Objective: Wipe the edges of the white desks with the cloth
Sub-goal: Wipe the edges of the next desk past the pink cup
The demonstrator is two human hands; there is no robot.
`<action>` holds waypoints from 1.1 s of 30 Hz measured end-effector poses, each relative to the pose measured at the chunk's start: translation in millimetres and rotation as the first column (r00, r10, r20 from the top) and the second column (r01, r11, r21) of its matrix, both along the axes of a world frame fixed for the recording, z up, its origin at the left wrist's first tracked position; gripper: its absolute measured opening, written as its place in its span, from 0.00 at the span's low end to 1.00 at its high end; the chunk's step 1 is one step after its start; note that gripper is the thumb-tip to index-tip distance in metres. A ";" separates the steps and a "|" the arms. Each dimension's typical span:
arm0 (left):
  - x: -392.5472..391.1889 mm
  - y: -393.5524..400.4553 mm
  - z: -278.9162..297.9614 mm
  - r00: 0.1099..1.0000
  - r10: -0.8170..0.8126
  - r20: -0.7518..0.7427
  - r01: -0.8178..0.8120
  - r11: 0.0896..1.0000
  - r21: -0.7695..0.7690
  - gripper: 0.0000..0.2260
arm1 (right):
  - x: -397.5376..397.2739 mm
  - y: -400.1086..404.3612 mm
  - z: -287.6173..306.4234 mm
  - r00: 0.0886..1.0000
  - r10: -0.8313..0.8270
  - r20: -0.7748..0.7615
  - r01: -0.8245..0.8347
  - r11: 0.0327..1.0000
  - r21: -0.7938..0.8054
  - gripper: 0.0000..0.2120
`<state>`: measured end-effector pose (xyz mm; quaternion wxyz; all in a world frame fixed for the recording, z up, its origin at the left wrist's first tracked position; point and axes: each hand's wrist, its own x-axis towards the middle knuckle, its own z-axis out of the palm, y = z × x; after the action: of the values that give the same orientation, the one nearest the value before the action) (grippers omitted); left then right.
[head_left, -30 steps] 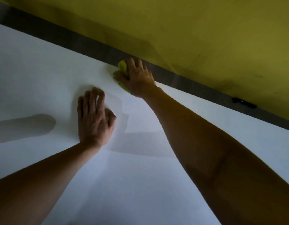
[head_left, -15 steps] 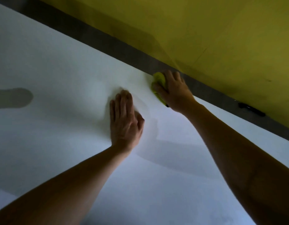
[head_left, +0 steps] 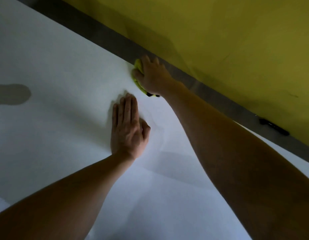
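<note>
A white desk [head_left: 60, 70] fills most of the view. Its far edge runs diagonally from upper left to right, along a grey strip [head_left: 101, 36]. My right hand [head_left: 153, 76] presses a yellow-green cloth [head_left: 137, 75] onto the desk right at that far edge; most of the cloth is hidden under the palm. My left hand [head_left: 128, 129] lies flat on the desk top, fingers together, a little nearer to me and just left of the right hand. It holds nothing.
A yellow partition wall [head_left: 228, 40] rises behind the grey strip. A small black object [head_left: 273, 128] lies on the strip at the far right. A dark shadow patch [head_left: 11, 94] falls on the desk at the left.
Both hands appear further right in the view than a second ago, and the shadow patch stays at the left. My right hand still holds the cloth at the far edge; my left hand stays flat.
</note>
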<state>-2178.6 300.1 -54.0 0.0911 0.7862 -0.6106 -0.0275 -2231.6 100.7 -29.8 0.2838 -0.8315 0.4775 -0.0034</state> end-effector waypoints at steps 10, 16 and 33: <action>0.3 2.3 1.7 1.000 -0.022 0.008 0.022 0.999 0.028 0.37 | -168.2 48.3 6.5 0.992 -0.112 0.051 0.109 0.993 0.045 0.19; 2.9 1.2 0.5 1.000 -0.018 0.008 0.017 0.999 0.044 0.36 | -187.2 50.0 9.5 0.989 -0.148 -0.017 0.148 0.988 0.042 0.18; 0.8 8.9 5.7 0.910 -0.414 -0.006 0.409 0.903 -0.133 0.22 | -146.0 66.7 5.9 0.974 -0.196 0.111 0.204 0.977 -0.063 0.22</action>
<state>-2177.8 309.0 -48.3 0.1442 0.6316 -0.7615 -0.0198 -2377.6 167.4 -24.0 0.2754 -0.7878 0.5430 -0.0931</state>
